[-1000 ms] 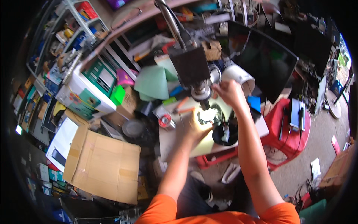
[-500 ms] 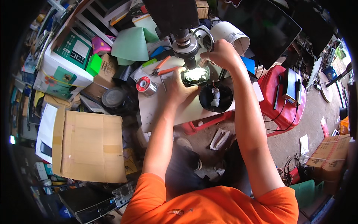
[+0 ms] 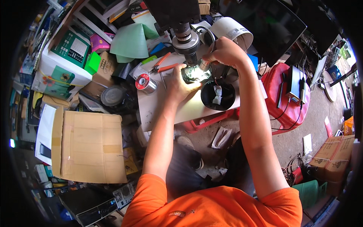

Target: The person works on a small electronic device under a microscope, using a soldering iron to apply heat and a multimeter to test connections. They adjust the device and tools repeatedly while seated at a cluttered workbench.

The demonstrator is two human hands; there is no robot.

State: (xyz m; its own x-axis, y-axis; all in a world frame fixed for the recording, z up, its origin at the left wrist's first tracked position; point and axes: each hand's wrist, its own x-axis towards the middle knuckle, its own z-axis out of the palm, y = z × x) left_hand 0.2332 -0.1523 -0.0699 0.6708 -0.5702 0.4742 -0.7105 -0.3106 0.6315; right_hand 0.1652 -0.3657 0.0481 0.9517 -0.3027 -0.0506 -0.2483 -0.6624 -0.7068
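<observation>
My left hand (image 3: 179, 86) is closed on the side of a dark-rimmed device (image 3: 194, 74), whose inside is brightly lit and looks like a circuit board. Straight above it hangs a microscope lens (image 3: 186, 43). With its fingers closed, my right hand (image 3: 228, 53) grips the metal head of a gooseneck lamp (image 3: 205, 65), tilted down at the device and close to it. A round black housing (image 3: 206, 101) with a white wrapped piece (image 3: 217, 94) inside stands just in front. Left of my left hand lie orange-handled pliers (image 3: 165, 68) and a solder spool (image 3: 146, 84).
Under the work is a pale tabletop (image 3: 151, 108). A red stool (image 3: 278, 79) with a small box-shaped unit (image 3: 295, 85) and cables stands to the right. A flattened cardboard box (image 3: 92, 147) lies at the left. A white cylinder (image 3: 232, 32) is behind my right hand.
My right hand has brought the lamp head down and left, nearer the device, and its light now falls on the device's near edge and my left fingers. The whole view has shifted slightly.
</observation>
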